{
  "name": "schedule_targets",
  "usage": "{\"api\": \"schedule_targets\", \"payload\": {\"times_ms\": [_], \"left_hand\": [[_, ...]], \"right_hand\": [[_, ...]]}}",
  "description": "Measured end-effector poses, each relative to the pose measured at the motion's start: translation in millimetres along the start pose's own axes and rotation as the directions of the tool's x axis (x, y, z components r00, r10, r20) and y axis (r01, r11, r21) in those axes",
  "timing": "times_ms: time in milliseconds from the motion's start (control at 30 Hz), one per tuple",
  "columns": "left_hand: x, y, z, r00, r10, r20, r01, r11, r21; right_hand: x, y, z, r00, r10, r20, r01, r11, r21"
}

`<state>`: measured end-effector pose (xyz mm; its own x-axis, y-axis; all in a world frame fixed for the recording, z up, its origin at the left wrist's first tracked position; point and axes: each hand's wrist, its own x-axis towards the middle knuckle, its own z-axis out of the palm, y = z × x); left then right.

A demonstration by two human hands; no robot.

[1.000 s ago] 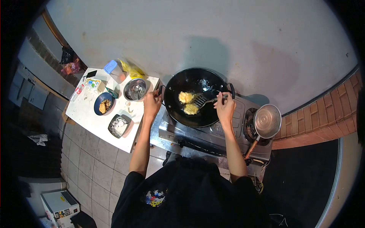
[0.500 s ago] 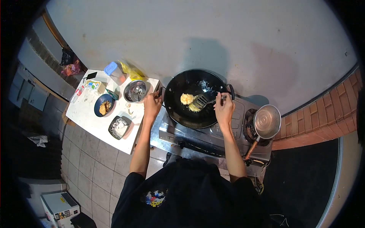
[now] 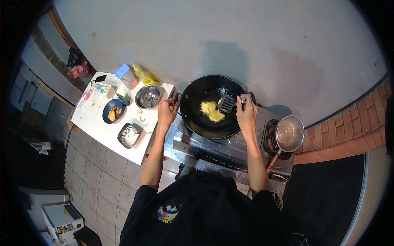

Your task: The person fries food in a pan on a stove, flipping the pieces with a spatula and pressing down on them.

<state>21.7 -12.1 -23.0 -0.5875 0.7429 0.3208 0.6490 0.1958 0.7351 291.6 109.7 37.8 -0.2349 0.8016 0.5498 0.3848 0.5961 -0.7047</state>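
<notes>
A black wok (image 3: 197, 125) sits on the left burner of the gas stove (image 3: 205, 151). Two yellow battered pieces of food (image 3: 211, 111) lie close together on its bottom, slightly right of its middle. My right hand (image 3: 247, 115) is closed around the handle of a slotted spatula (image 3: 227, 104), whose dark head is over the wok just to the right of the food. At the wok's left side, my left hand (image 3: 167, 113) grips the loop-shaped wok handle (image 3: 177, 99) with fingers curled.
A saucepan (image 3: 289, 133) with a wooden handle stands on the right burner. On the white table (image 3: 104, 137) at left are a steel bowl (image 3: 148, 97), a blue bowl with fried food (image 3: 110, 119), a dark square bowl with white flour-like contents (image 3: 129, 136) and a blue-lidded container (image 3: 126, 76).
The spatula has shifted up and right off the food pieces, and my right hand has moved slightly right with it. My left hand stays at the wok handle.
</notes>
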Motion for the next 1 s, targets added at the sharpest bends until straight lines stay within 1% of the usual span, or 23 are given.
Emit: {"api": "schedule_targets", "payload": {"times_ms": [67, 100, 167, 267, 367, 433, 500, 567, 600, 667, 700, 767, 900, 1000], "left_hand": [[-0.6, 0.4, -0.8, 1.0, -0.007, 0.009, 0.006, 1.0, 0.016], [0.6, 0.5, -0.4, 1.0, -0.009, 0.018, 0.009, 0.999, 0.032], [0.8, -0.3, 0.8, 1.0, -0.015, 0.014, 0.015, 1.0, 0.018], [1.3, -4.5, 2.5, 1.0, -0.014, 0.01, 0.014, 1.0, 0.009], [0.5, -1.7, 0.7, 1.0, -0.007, 0.015, 0.007, 1.0, 0.014], [0.4, -1.5, 0.8, 1.0, -0.006, 0.019, 0.006, 1.0, 0.016], [-0.3, -2.9, 2.2, 1.0, 0.004, -0.008, -0.003, 1.0, 0.028], [-0.3, -3.3, 2.3, 1.0, 0.007, -0.002, -0.007, 1.0, 0.018], [-0.3, -2.4, 1.6, 1.0, 0.01, 0.005, -0.01, 1.0, 0.007], [-1.4, -0.2, 1.3, 1.0, 0.006, -0.005, -0.006, 1.0, 0.0], [-1.9, 0.3, 1.5, 1.0, 0.001, -0.016, -0.001, 1.0, -0.009], [-1.4, -0.7, 1.0, 1.0, 0.005, -0.009, -0.005, 1.0, -0.009], [-1.1, 0.7, -0.2, 1.0, 0.0, 0.012, 0.0, 1.0, 0.013], [-1.0, 2.3, -0.7, 1.0, 0.011, 0.004, -0.011, 1.0, 0.007]], "right_hand": [[2.2, -1.9, -2.4, 0.999, -0.052, 0.005, 0.052, 0.999, -0.009], [2.5, -1.5, -2.8, 0.999, -0.053, 0.002, 0.053, 0.999, -0.011], [1.4, -0.1, -2.7, 0.999, -0.013, 0.053, 0.012, 1.0, 0.011], [-1.4, 6.2, 1.7, 0.997, 0.028, 0.077, -0.03, 0.999, 0.028], [-3.6, 16.9, 10.9, 0.999, 0.015, 0.042, -0.018, 0.998, 0.067], [-4.8, 23.4, 16.0, 0.999, 0.003, 0.038, -0.005, 0.998, 0.059], [-5.4, 27.7, 20.4, 0.999, -0.011, 0.034, 0.009, 0.999, 0.051], [-6.8, 29.7, 25.0, 0.999, 0.044, 0.008, -0.045, 0.996, 0.08], [-6.7, 24.8, 24.6, 0.999, 0.044, 0.008, -0.045, 0.996, 0.08], [-8.0, 15.0, 22.1, 0.99, 0.142, 0.018, -0.143, 0.977, 0.157], [-9.0, 10.7, 20.9, 0.99, 0.142, 0.018, -0.143, 0.977, 0.158], [-9.7, 3.4, 18.6, 0.974, 0.225, 0.008, -0.22, 0.947, 0.233], [-9.5, -4.8, 14.6, 0.971, 0.238, -0.016, -0.227, 0.943, 0.245], [-8.0, -7.7, 14.5, 0.969, 0.246, -0.033, -0.225, 0.928, 0.298]]}}
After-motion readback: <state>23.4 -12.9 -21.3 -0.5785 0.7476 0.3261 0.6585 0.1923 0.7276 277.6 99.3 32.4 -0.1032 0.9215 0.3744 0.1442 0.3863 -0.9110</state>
